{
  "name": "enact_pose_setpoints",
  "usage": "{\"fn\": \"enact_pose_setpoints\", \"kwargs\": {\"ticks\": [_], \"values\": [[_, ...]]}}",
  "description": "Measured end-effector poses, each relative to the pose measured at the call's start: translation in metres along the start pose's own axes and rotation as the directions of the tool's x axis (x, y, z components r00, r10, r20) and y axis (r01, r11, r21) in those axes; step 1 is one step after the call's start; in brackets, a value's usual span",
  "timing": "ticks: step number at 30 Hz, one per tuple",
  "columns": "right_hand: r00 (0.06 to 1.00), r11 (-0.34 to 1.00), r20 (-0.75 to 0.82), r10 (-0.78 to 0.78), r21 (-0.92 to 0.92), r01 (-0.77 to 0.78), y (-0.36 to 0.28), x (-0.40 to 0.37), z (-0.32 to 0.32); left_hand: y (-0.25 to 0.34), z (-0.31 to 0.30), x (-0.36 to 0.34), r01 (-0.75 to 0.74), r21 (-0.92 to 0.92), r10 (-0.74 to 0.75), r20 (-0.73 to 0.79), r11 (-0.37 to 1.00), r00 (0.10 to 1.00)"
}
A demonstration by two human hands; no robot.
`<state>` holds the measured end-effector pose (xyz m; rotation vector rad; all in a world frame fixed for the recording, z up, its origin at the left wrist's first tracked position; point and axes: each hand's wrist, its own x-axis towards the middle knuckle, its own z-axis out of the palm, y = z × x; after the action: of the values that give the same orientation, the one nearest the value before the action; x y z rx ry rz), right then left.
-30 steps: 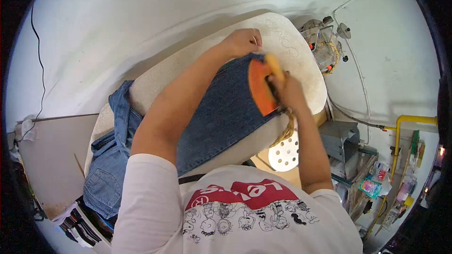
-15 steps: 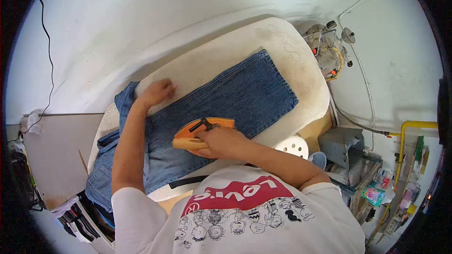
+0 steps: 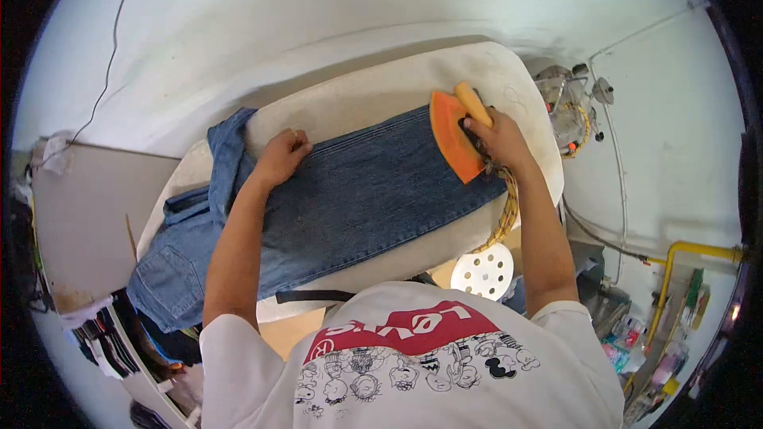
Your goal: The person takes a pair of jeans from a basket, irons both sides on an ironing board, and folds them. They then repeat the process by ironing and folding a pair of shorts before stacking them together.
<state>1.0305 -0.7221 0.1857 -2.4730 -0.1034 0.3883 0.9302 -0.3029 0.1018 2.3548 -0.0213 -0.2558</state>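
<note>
Blue jeans (image 3: 358, 183) lie across a padded white ironing board (image 3: 373, 83), with the leg hem toward the right end. An orange iron (image 3: 451, 137) with a pale wooden handle rests on the leg near the hem. My right hand (image 3: 499, 137) is wrapped round that handle. A yellow braided cord trails from the iron down past the board's front edge. At the upper edge of the jeans is my left hand (image 3: 284, 156), its fingers curled; whatever they grip, if anything, is too small to make out.
A metal boiler (image 3: 564, 107) with fittings stands beyond the board's right end. Below the board is a white perforated disc (image 3: 482, 270). A yellow pipe (image 3: 675, 262) runs along the right wall, near shelves with bottles. A grey panel (image 3: 99, 222) stands at left.
My right hand has carried the iron from the middle of the jeans up and right to the hem end. My left hand has shifted slightly and rests at the jeans' upper edge.
</note>
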Motion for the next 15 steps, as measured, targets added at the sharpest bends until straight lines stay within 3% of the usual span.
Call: {"fn": "enact_pose_setpoints", "kwargs": {"ticks": [2, 4, 6, 7, 9, 10, 12, 13, 14, 15], "values": [[0.981, 0.99, 0.166, -0.102, 0.118, 0.083, -0.016, -0.01, 0.019, 0.004, 0.0, -0.001, 0.012, -0.03, -0.012, -0.012, 0.999, 1.0], [0.955, 0.993, 0.272, -0.121, 0.03, 0.117, -0.063, -0.029, 0.045, -0.004, -0.005, -0.005, 0.036, -0.054, -0.038, -0.026, 0.998, 0.999], [0.838, 0.879, 0.37, -0.401, -0.104, 0.466, -0.082, -0.034, 0.088, -0.021, -0.01, -0.013, -0.032, 0.315, 0.081, -0.143, 0.948, 0.986], [0.818, 0.867, 0.39, -0.424, -0.087, 0.491, -0.102, -0.037, 0.103, -0.008, -0.023, -0.027, 0.004, 0.321, 0.051, -0.162, 0.947, 0.986], [0.758, 0.84, 0.488, -0.433, -0.087, 0.536, -0.139, -0.047, 0.124, 0.015, -0.05, -0.058, 0.242, 0.609, 0.065, -0.437, 0.755, 0.897], [0.731, 0.823, 0.505, -0.459, -0.066, 0.563, -0.148, -0.046, 0.134, 0.011, -0.053, -0.069, 0.281, 0.61, 0.039, -0.457, 0.741, 0.889], [0.698, 0.76, 0.478, -0.534, -0.091, 0.644, -0.163, -0.043, 0.156, -0.007, -0.055, -0.093, 0.515, 0.582, -0.228, -0.495, 0.629, 0.838], [0.673, 0.741, 0.488, -0.556, -0.074, 0.667, -0.171, -0.044, 0.159, -0.018, -0.056, -0.105, 0.526, 0.473, -0.286, -0.489, 0.707, 0.824], [0.683, 0.757, 0.509, -0.524, -0.089, 0.647, -0.177, -0.044, 0.158, -0.031, -0.06, -0.116, 0.55, 0.467, -0.299, -0.508, 0.693, 0.808], [0.696, 0.775, 0.53, -0.484, -0.109, 0.622, -0.181, -0.045, 0.155, -0.046, -0.064, -0.125, 0.494, 0.373, -0.277, -0.501, 0.785, 0.82]]}}
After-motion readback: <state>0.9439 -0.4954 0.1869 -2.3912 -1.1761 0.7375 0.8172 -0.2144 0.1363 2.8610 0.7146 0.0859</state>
